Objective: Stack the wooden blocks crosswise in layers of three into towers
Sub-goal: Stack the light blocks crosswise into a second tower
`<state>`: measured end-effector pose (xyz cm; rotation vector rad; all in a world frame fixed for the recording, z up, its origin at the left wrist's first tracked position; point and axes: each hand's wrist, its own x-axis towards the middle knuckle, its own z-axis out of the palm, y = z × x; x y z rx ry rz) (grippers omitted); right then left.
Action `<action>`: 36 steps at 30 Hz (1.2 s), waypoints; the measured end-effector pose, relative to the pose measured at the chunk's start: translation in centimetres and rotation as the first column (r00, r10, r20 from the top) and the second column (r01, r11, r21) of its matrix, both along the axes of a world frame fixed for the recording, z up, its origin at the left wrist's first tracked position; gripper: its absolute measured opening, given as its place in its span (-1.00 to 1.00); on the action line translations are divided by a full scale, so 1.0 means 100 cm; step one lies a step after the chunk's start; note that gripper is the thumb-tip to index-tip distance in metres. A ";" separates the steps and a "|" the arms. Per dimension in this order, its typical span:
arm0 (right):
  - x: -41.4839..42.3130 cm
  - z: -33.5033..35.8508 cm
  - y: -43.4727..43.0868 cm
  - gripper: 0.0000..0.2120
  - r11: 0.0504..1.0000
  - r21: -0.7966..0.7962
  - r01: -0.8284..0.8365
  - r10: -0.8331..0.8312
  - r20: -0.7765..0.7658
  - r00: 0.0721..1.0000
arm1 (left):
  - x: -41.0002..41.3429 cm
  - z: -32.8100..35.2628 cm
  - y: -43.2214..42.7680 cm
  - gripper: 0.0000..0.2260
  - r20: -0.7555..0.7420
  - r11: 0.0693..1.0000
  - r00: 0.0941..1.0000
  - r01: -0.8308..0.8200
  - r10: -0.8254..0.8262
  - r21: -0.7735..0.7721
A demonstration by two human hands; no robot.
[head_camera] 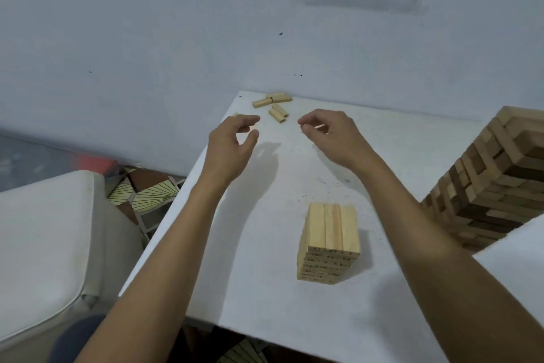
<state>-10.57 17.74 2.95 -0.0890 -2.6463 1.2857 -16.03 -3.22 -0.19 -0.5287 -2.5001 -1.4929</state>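
A white surface fills the middle and right of the view, set against a pale wall, with a white cushion on the near left and a strip of patterned floor between them. At the right edge stands a tall tower of mixed light and dark blocks, laid crosswise and partly cut off by the frame. Both bare forearms reach from the near edge toward the far side. The left hand hovers above the surface near its left edge, thumb and forefinger curved with a narrow gap and nothing visible between them. The right hand hovers level with it, well apart, knuckles up and fingers curled inward; whether they hold anything cannot be told. Between the forearms, nearer the right one, stands a short tower of pale blocks topped by three side by side. Just beyond the hands, loose blocks lie scattered by the far edge.
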 end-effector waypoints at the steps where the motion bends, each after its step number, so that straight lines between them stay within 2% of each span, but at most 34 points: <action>1: -0.015 -0.006 -0.003 -0.81 0.998 0.060 -0.001 0.001 0.005 1.000 | -0.014 -0.005 0.001 -0.76 -0.011 0.998 1.000 -0.022 0.021 -0.060; 5: -0.068 -0.026 -0.012 -0.72 0.957 0.291 -0.020 0.014 0.023 1.000 | -0.063 -0.017 -0.001 -0.68 -0.064 0.938 0.995 -0.095 0.078 -0.334; 10: -0.113 -0.047 -0.013 -0.60 0.854 0.520 -0.032 0.017 0.033 0.999 | -0.111 -0.029 -0.002 -0.63 -0.088 0.812 0.994 -0.107 0.069 -0.574; 12: -0.122 -0.052 -0.012 -0.60 0.784 0.620 -0.040 0.014 0.048 0.999 | -0.124 -0.032 -0.001 -0.64 -0.067 0.752 0.997 -0.077 0.043 -0.655; 14: -0.127 -0.055 -0.012 -0.67 0.754 0.656 -0.048 0.021 0.049 0.999 | -0.130 -0.035 -0.001 -0.65 -0.063 0.723 0.998 -0.056 0.017 -0.688; 18: -0.126 -0.056 -0.011 -0.68 0.785 0.617 -0.045 0.032 0.032 0.999 | -0.130 -0.036 -0.001 -0.72 -0.124 0.760 0.992 -0.058 -0.030 -0.647; 21: -0.112 -0.054 -0.011 -0.67 0.865 0.498 -0.055 0.030 0.059 0.998 | -0.117 -0.031 0.004 -0.81 -0.036 0.830 0.994 0.064 -0.101 -0.554; 24: -0.090 -0.050 -0.012 -0.74 0.926 0.374 -0.056 0.027 0.083 0.996 | -0.098 -0.027 0.012 -0.87 0.030 0.857 0.985 0.164 -0.172 -0.489; 28: -0.052 -0.047 -0.010 -0.73 0.946 0.315 -0.076 0.039 0.123 0.992 | -0.067 -0.023 0.020 -0.84 0.072 0.865 0.973 0.229 -0.220 -0.447; 32: -0.015 -0.050 -0.003 -0.72 0.962 0.245 -0.121 0.085 0.153 0.985 | -0.033 -0.018 0.021 -0.48 0.171 0.812 0.938 0.346 -0.301 -0.470; 36: 0.016 -0.049 0.002 -0.81 0.958 0.218 -0.186 0.151 0.168 0.974 | -0.008 -0.014 0.026 -0.50 0.200 0.710 0.909 0.411 -0.365 -0.571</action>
